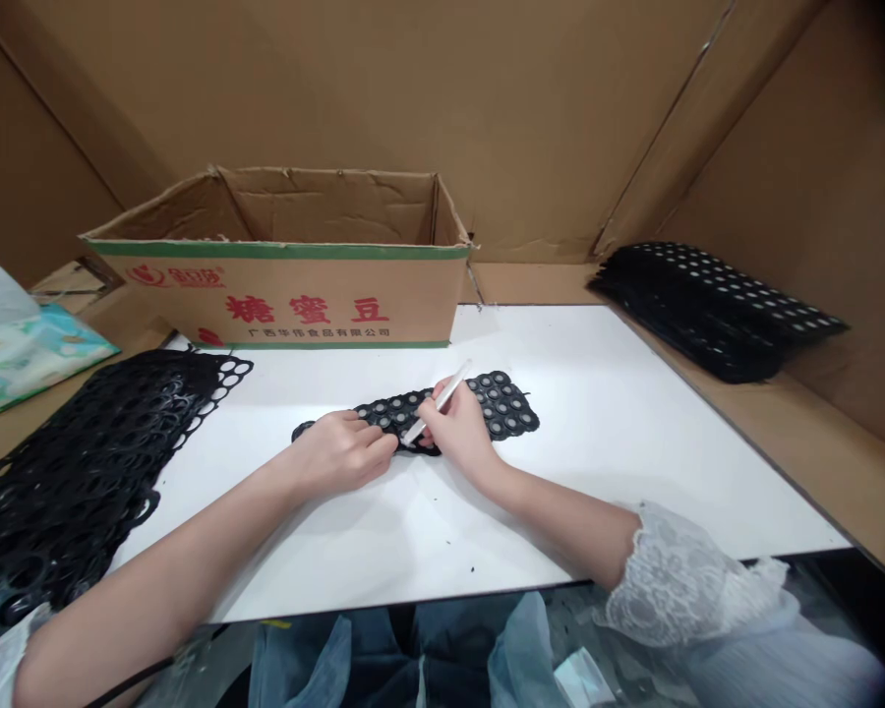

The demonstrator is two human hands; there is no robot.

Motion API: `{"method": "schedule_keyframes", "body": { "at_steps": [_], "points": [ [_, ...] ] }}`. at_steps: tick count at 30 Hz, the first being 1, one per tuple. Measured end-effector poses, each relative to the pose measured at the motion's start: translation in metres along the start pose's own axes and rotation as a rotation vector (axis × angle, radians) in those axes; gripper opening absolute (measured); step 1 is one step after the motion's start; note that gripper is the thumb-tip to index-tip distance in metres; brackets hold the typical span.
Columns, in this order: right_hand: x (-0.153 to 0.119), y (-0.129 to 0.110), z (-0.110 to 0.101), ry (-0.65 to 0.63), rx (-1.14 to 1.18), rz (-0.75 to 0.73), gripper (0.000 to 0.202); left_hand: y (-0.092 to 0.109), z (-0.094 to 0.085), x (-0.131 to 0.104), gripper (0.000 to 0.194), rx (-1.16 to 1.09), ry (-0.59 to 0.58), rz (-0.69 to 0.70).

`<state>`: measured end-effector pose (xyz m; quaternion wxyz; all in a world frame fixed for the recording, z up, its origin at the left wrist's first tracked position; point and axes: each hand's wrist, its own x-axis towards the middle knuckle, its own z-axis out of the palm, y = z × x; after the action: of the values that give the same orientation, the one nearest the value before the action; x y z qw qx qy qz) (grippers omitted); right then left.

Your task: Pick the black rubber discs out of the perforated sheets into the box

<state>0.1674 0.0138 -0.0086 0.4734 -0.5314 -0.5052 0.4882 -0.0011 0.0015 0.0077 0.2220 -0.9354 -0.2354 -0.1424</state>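
Note:
A black sheet with rows of round grey-centred discs [507, 403] lies flat on the white board. My left hand [345, 450] is closed on its near left edge, fingers curled against the sheet. In my right hand [453, 428] is a slim white pen-like tool [442, 398], gripped as one grips a pen. Its lower tip points down to the left and meets the sheet's near edge, close to my left fingertips. The exact kind of tool does not show. Part of the sheet is hidden under both hands.
Left lies a heap of black perforated sheets [81, 462], with a tissue pack [44, 354] behind it. An open cardboard box [287, 295] stands at the back. More disc sheets are stacked [693, 315] at right. Small black scraps dot the white board [619, 492].

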Motion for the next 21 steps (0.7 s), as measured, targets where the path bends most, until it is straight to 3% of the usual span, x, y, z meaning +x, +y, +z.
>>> {"method": "schedule_keyframes", "body": {
  "at_steps": [6, 10, 16, 19, 21],
  "points": [
    [0.000, 0.001, 0.000, -0.010, -0.069, -0.001, 0.017, 0.001, 0.000, 0.002, 0.022, 0.013, 0.023, 0.004],
    [0.000, 0.003, -0.002, -0.044, -0.212, -0.146, 0.014, 0.003, 0.000, 0.001, 0.021, 0.026, 0.026, -0.021],
    [-0.005, -0.004, -0.006, -0.075, -0.422, -0.339, 0.010, 0.010, 0.004, 0.001, 0.020, 0.053, 0.024, -0.192],
    [-0.007, -0.007, -0.006, -0.089, -0.430, -0.355, 0.009, 0.011, 0.004, 0.001, 0.017, 0.048, 0.009, -0.321],
    [-0.006, -0.007, -0.006, -0.116, -0.377, -0.325, 0.011, 0.011, 0.003, 0.001, 0.013, 0.008, -0.033, -0.329]
  ]
}}
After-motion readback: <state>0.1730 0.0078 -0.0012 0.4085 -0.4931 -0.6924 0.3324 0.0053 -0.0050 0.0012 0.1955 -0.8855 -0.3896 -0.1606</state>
